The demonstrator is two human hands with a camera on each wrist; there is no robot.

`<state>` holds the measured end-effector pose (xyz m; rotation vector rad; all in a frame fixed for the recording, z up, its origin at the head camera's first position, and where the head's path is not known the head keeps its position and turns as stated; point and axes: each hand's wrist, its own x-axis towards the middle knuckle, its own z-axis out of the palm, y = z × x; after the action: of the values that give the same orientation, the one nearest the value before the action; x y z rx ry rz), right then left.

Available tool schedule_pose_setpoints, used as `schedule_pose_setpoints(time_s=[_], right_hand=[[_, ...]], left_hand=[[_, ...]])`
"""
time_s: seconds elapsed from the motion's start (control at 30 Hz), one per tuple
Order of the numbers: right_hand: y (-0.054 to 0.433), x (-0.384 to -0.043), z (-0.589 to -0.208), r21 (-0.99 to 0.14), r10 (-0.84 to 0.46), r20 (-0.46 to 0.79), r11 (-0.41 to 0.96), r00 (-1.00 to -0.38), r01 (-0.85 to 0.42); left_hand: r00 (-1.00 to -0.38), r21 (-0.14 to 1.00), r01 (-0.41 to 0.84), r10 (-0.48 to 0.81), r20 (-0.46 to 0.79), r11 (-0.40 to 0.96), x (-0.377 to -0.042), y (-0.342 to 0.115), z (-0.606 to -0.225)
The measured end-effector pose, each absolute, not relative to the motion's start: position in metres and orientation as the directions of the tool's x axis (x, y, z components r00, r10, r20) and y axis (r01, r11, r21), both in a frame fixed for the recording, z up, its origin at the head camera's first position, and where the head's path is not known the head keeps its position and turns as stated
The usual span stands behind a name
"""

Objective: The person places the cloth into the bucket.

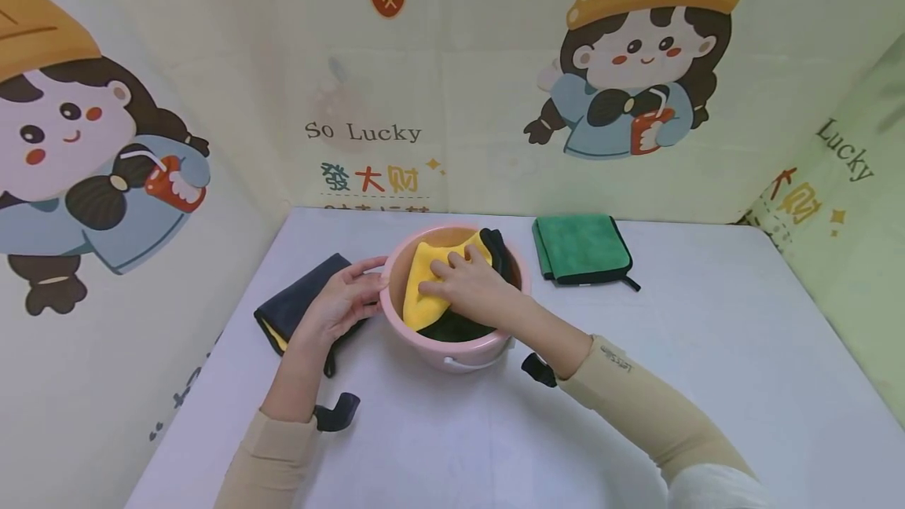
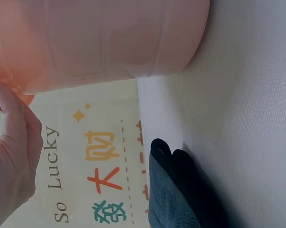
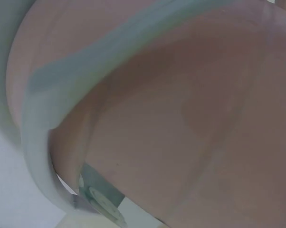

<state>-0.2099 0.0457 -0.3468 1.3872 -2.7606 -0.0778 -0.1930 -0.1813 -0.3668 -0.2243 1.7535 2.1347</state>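
A pink bucket (image 1: 470, 356) stands upright on the white table, its white handle hanging down the front. My left hand (image 1: 345, 301) grips the bucket at the left of its rim; the left wrist view shows that hand (image 2: 14, 152) beside the pink wall. Inside the bucket lies a yellow cloth (image 1: 424, 301) with dark edging and a dark side. My right hand (image 1: 481, 289) reaches over the rim and presses on this cloth with spread fingers. In the right wrist view the bucket's wall (image 3: 181, 128) and handle (image 3: 90, 66) fill the picture, and the hand is out of sight.
Left of the bucket, partly behind my left hand, lies a folded dark blue-grey cloth (image 1: 300, 301) with a yellow underside. A folded green cloth (image 1: 583, 248) with black edging lies at the back right. A printed curtain (image 1: 488, 179) hangs along the table's back edge.
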Motion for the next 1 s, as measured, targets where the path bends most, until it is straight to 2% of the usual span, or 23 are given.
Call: schedule_pose_setpoints(time_s=[0.7, 0.9, 1.0], right_hand=[[0.039, -0.213, -0.352, -0.012, -0.764, -0.231, 0.621, -0.602, -0.784], [0.053, -0.214, -0.348, -0.074, -0.791, -0.169, 0.605, -0.588, -0.793], [0.066, -0.216, -0.339, -0.129, -0.798, -0.042, 0.601, -0.601, -0.789]], left_hand=[[-0.918, 0.907, -0.383, 0.180, -0.352, -0.177, -0.193, -0.184, -0.365], [-0.921, 0.910, -0.376, 0.180, -0.346, -0.173, -0.192, -0.183, -0.367], [-0.922, 0.913, -0.373, 0.176, -0.345, -0.166, -0.192, -0.182, -0.367]])
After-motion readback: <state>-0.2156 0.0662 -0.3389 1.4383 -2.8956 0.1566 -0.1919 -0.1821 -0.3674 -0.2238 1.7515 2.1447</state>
